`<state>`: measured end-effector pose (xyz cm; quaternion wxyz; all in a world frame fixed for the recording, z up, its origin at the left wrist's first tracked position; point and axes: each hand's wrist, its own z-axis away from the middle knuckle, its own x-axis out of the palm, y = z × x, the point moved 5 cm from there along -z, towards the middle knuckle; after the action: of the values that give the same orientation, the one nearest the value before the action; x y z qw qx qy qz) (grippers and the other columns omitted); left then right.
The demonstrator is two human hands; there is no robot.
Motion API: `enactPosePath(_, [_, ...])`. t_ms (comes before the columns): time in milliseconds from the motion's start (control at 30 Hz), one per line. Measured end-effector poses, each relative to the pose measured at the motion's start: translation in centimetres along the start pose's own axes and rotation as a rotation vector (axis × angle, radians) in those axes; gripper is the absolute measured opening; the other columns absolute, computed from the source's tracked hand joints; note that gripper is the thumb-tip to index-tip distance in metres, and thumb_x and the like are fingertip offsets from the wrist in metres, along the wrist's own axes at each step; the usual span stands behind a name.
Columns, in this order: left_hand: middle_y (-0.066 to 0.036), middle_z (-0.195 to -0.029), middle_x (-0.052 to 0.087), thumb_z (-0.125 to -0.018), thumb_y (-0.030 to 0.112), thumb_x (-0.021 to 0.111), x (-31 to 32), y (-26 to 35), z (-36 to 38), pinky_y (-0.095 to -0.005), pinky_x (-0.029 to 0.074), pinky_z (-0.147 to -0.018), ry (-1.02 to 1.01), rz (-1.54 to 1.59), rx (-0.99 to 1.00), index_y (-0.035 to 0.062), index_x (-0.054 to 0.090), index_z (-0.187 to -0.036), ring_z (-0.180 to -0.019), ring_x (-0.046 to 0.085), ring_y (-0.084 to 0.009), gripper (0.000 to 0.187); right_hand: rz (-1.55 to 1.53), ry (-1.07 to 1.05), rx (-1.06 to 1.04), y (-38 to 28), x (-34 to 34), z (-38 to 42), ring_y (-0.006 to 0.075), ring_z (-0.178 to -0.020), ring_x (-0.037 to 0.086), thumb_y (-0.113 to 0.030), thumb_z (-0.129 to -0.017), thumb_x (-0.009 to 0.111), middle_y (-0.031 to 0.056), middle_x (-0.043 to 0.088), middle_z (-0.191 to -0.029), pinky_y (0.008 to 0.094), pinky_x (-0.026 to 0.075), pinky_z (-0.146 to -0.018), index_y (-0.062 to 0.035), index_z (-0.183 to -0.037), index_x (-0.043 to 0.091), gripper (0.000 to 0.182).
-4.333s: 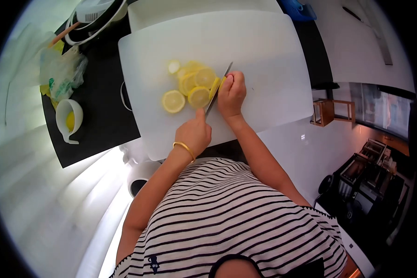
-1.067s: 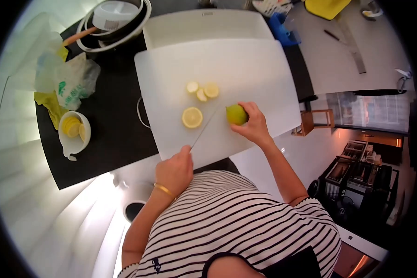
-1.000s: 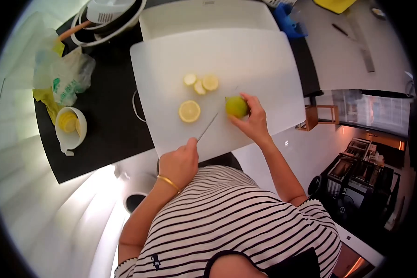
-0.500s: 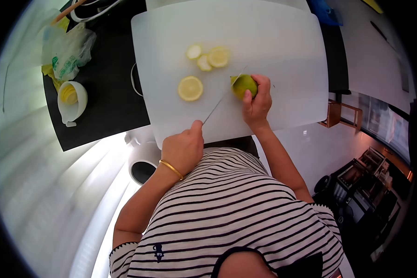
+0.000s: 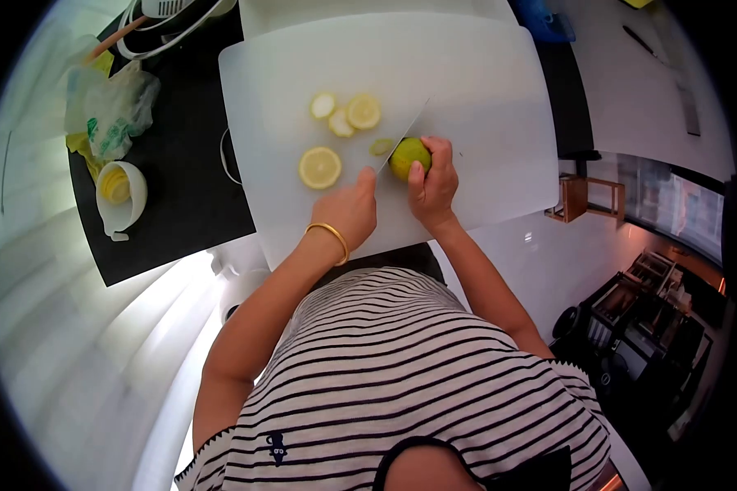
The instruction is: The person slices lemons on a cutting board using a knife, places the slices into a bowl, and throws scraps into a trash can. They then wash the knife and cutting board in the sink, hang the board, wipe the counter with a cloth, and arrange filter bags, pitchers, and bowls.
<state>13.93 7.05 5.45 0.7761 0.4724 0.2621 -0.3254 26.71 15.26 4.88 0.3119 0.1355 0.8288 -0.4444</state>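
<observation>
My left hand (image 5: 348, 213), with a gold bangle at its wrist, is closed around the handle of a knife (image 5: 409, 123). The thin blade slants up and to the right, along the left side of a green lime (image 5: 410, 160). Fingers and thumb of my right hand (image 5: 434, 186) grip that lime from its right side. Just left of the blade lies a small green end slice (image 5: 381, 146) on the white cutting board (image 5: 491, 98). Farther left are a lemon slice (image 5: 319, 168) and a cluster of yellow lemon pieces (image 5: 363, 111).
On the dark counter (image 5: 180, 180) to the left stand a white cup (image 5: 131, 200) with something yellow inside and a crumpled plastic bag (image 5: 127, 106). A blue object (image 5: 544, 20) sits at the board's far right corner. A wooden stool (image 5: 577, 199) is beyond the right side.
The knife has passed down through the lime's left end, and a small slice now lies apart on the board. My left hand has moved up and right, nearer the lime.
</observation>
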Motion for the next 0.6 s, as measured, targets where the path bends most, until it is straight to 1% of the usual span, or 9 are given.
enactPosePath(133, [-0.019, -0.062, 0.058, -0.085, 0.014, 0.047, 0.2, -0.1, -0.9, -0.0518, 0.044, -0.055, 0.085, 0.003, 0.028, 0.0047, 0.041, -0.096, -0.059, 0.058, -0.0411, 0.015, -0.027, -0.001, 0.025, 0.9, -0.2, 0.6, 0.0325, -0.085, 0.056, -0.023, -0.08, 0.056, 0.0163, 0.053, -0.103, 0.038, 0.047, -0.068, -0.0031, -0.106, 0.048, 0.034])
enactPosePath(200, [-0.018, -0.063, 0.06, -0.086, 0.014, 0.046, -0.5, -0.1, -0.4, -0.05, 0.045, -0.053, 0.111, -0.039, 0.06, 0.0045, 0.042, -0.096, -0.059, 0.06, -0.0382, 0.015, -0.053, -0.005, 0.025, 0.9, -0.9, 0.3, 0.0315, -0.085, 0.056, -0.022, -0.078, 0.059, 0.0158, 0.053, -0.104, 0.0371, 0.047, -0.067, -0.0035, -0.106, 0.048, 0.035])
enactPosePath(300, [-0.017, -0.06, 0.059, -0.086, 0.015, 0.047, -1.5, -0.6, 2.2, -0.0492, 0.044, -0.051, 0.25, 0.02, 0.05, 0.0046, 0.042, -0.095, -0.056, 0.059, -0.0374, 0.014, -0.109, 0.003, -0.055, -0.6, -2.9, -0.3, 0.0273, -0.084, 0.056, -0.02, -0.071, 0.068, 0.0129, 0.056, -0.101, 0.0304, 0.047, -0.062, -0.0032, -0.1, 0.049, 0.039])
enactPosePath(333, [-0.017, -0.06, 0.059, -0.086, 0.015, 0.047, -1.6, -0.7, 2.9, -0.0492, 0.044, -0.051, 0.238, 0.026, 0.049, 0.0046, 0.042, -0.095, -0.056, 0.059, -0.0374, 0.014, -0.102, -0.003, -0.044, -0.8, -3.3, -1.0, 0.0273, -0.084, 0.056, -0.02, -0.071, 0.068, 0.0129, 0.056, -0.101, 0.0304, 0.047, -0.062, -0.0032, -0.1, 0.049, 0.039])
enactPosePath(400, [-0.016, -0.057, 0.058, -0.086, 0.015, 0.049, -2.2, -0.5, 4.1, -0.048, 0.044, -0.048, 0.208, 0.039, 0.058, 0.0046, 0.042, -0.094, -0.053, 0.057, -0.0365, 0.015, 0.095, -0.221, -0.318, -2.2, -2.6, -1.6, 0.0271, -0.083, 0.056, -0.02, -0.071, 0.069, 0.0121, 0.056, -0.096, 0.0317, 0.047, -0.062, -0.0031, -0.094, 0.049, 0.034])
enactPosePath(433, [-0.016, -0.057, 0.058, -0.086, 0.015, 0.049, -2.2, -0.4, 4.5, -0.048, 0.044, -0.048, 0.205, 0.04, 0.063, 0.0046, 0.042, -0.094, -0.053, 0.057, -0.0365, 0.015, 0.1, -0.22, -0.315, -2.1, -2.6, -1.3, 0.0271, -0.083, 0.056, -0.02, -0.071, 0.069, 0.0121, 0.056, -0.096, 0.0317, 0.047, -0.062, -0.0031, -0.094, 0.049, 0.034])
enactPosePath(500, [-0.015, -0.056, 0.057, -0.085, 0.013, 0.05, -2.1, -0.2, 5.4, -0.0465, 0.043, -0.047, 0.216, 0.054, 0.059, 0.0048, 0.042, -0.094, -0.051, 0.056, -0.036, 0.015, 0.091, -0.183, 0.032, -0.3, -2.2, -0.8, 0.0274, -0.077, 0.054, -0.02, -0.075, 0.065, 0.0111, 0.054, -0.09, 0.0344, 0.046, -0.062, -0.0031, -0.09, 0.049, 0.027])
enactPosePath(533, [-0.015, -0.056, 0.057, -0.085, 0.013, 0.05, -1.9, 0.1, 5.7, -0.0465, 0.043, -0.047, 0.213, 0.057, 0.061, 0.0048, 0.042, -0.094, -0.051, 0.056, -0.036, 0.015, 0.095, -0.184, 0.035, 0.0, -1.8, -0.4, 0.0274, -0.077, 0.054, -0.02, -0.075, 0.065, 0.0111, 0.054, -0.09, 0.0344, 0.046, -0.062, -0.0031, -0.09, 0.049, 0.027])
enactPosePath(600, [-0.014, -0.056, 0.057, -0.084, 0.013, 0.051, -1.6, 0.7, 6.4, -0.0456, 0.043, -0.046, 0.212, 0.091, 0.062, 0.0047, 0.042, -0.093, -0.05, 0.056, -0.0355, 0.015, -0.015, 0.017, 0.151, 0.9, -1.7, 0.3, 0.0285, -0.075, 0.051, -0.02, -0.082, 0.057, 0.0116, 0.051, -0.084, 0.0368, 0.043, -0.064, -0.0025, -0.091, 0.048, 0.022])
